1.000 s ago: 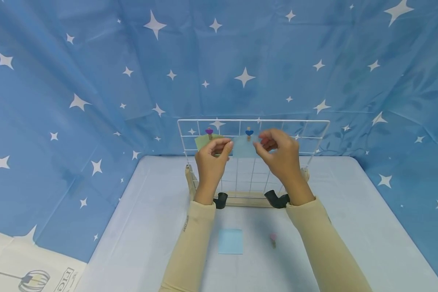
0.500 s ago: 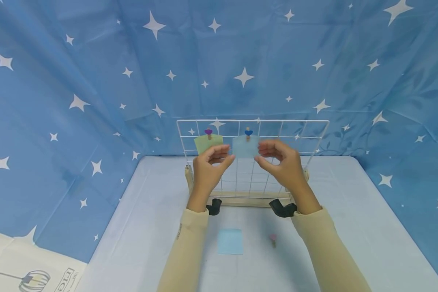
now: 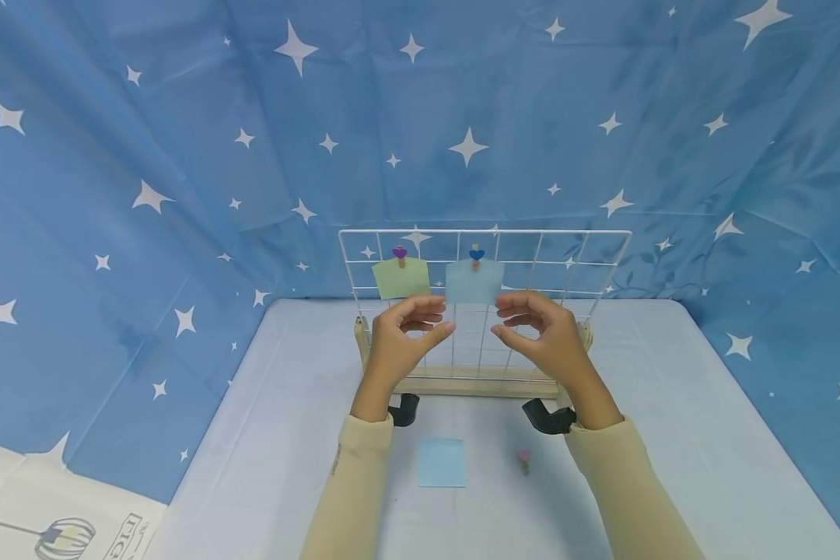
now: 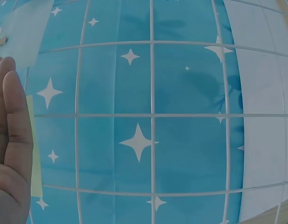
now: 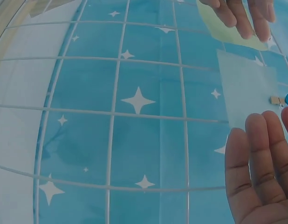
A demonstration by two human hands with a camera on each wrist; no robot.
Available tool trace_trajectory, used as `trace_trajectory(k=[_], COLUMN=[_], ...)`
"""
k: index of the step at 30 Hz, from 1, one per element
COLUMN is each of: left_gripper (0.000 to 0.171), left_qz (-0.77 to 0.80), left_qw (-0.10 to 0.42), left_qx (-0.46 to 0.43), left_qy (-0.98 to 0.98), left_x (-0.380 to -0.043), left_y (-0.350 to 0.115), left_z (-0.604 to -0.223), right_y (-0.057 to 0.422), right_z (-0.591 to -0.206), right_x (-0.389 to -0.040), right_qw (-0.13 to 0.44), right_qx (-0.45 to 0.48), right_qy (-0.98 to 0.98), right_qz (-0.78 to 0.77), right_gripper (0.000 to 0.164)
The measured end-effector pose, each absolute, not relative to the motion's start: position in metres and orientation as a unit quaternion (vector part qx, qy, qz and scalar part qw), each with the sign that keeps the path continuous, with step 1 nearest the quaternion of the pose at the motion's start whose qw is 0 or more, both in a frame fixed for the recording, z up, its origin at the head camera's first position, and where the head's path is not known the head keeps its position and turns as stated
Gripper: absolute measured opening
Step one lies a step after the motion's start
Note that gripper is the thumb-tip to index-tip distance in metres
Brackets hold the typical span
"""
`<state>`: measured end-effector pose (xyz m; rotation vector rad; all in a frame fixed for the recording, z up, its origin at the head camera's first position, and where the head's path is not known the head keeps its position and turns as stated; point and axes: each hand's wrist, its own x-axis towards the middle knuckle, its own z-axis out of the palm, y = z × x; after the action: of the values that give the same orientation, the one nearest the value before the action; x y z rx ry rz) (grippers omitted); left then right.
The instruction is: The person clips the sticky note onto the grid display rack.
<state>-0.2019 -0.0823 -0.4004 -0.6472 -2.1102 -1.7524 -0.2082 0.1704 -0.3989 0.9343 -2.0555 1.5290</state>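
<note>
On the white wire grid (image 3: 525,261) hang two paper squares. The green sticky note (image 3: 400,279) is pinned by a clothespin with a purple heart (image 3: 400,253). A pale blue sticky note (image 3: 474,283) beside it hangs from a clothespin with a blue heart (image 3: 476,254). My left hand (image 3: 407,334) is just below the green note, fingers loosely bent, holding nothing. My right hand (image 3: 542,334) is near the blue note's lower right corner, thumb and fingers apart; in the right wrist view its fingers (image 5: 261,154) overlap the note's edge, and contact is unclear.
A light blue sticky note (image 3: 442,463) lies flat on the white table (image 3: 252,467). To its right lies a clothespin with a pink heart (image 3: 525,460). The grid stands on a wooden base (image 3: 476,386). A blue star-patterned cloth (image 3: 420,117) rises behind.
Both hands have drawn back and down from the hanging blue note, and their fingers have spread from near-pinches. The blue note and its clothespin stay on the grid.
</note>
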Motion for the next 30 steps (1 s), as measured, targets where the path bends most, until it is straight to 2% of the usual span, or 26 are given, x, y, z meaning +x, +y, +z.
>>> trace_trajectory(k=[8,30], left_gripper=[0.037,0.033], left_qz=[-0.616,-0.623], left_qw=[0.158,0.111], left_qx=[-0.217,-0.172], left_qy=[-0.741,-0.755], left_x=[-0.193,-0.179], left_y=[-0.09,-0.101], left_z=[-0.408,-0.446], right_y=[0.178,0.187], right_z=[-0.408,-0.44], right_x=[-0.199,-0.179], right_qw=[0.188,0.162], right_qx=[0.323,0.271], right_qy=[-0.74,-0.758], right_qz=[0.558,0.57], right_gripper=[0.039,0.032])
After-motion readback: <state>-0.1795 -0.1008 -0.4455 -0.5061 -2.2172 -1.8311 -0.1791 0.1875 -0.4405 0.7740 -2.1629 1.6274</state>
